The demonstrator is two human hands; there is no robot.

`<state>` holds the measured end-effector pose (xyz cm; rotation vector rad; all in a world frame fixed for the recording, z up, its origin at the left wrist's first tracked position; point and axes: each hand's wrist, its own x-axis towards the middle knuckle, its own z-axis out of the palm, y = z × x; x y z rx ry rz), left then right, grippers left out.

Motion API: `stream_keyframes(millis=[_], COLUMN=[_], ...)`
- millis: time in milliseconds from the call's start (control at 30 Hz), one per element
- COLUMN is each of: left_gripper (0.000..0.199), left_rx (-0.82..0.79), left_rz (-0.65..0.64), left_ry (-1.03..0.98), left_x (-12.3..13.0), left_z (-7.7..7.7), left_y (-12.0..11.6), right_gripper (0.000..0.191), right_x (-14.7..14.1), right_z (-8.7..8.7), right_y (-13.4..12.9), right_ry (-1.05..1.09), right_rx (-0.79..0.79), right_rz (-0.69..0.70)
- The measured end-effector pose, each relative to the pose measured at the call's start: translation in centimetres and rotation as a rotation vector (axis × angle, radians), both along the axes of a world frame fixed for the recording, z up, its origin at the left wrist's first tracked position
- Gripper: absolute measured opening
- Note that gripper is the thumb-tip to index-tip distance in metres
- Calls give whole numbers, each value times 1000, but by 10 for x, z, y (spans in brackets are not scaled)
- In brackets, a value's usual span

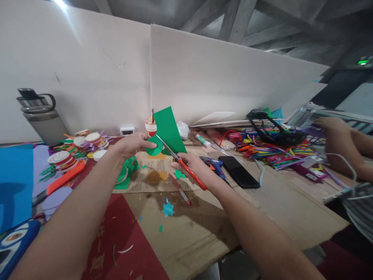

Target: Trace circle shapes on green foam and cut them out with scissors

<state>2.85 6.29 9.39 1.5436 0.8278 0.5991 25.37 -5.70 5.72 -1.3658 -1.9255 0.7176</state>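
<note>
My left hand [134, 143] pinches a sheet of green paper [169, 126] by a rounded, partly cut piece at its lower left. The sheet stands up in front of me, above the cluttered table. My right hand [192, 171] grips a pair of scissors [190, 172] by the orange handles. Their blades point up and left, against the green paper between the round piece and the larger part. Below the hands lie a pen [179, 189], a blue paper flower [168, 209] and more cut green paper [126, 175].
To the left are a grey bottle [43, 116], an orange utility knife [65, 178] and several paper-cup pieces [61, 159]. On the right lie a black phone [239, 171], a blue glue gun [217, 168] and colourful pipe cleaners [271, 151]. Another person's arm [339, 144] rests at the far right.
</note>
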Motion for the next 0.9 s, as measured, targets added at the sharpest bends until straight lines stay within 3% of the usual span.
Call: stream_keyframes(millis=[233,533,900], left_gripper=[18,23,27], left_rx=[-22,-21,-3], left_rz=[4,21,-30], left_ry=[52,30,68], left_x=[-2,2,8], left_z=[-2,-5,-6], left_y=[0,-3,-6], right_gripper=[34,35,37], right_x=[-1,1,-5], right_z=[1,1,-5], right_y=[-1,-1,-4], right_ry=[-22,11,106], right_rx=[-46,44,-36], right_rz=[25,83,44])
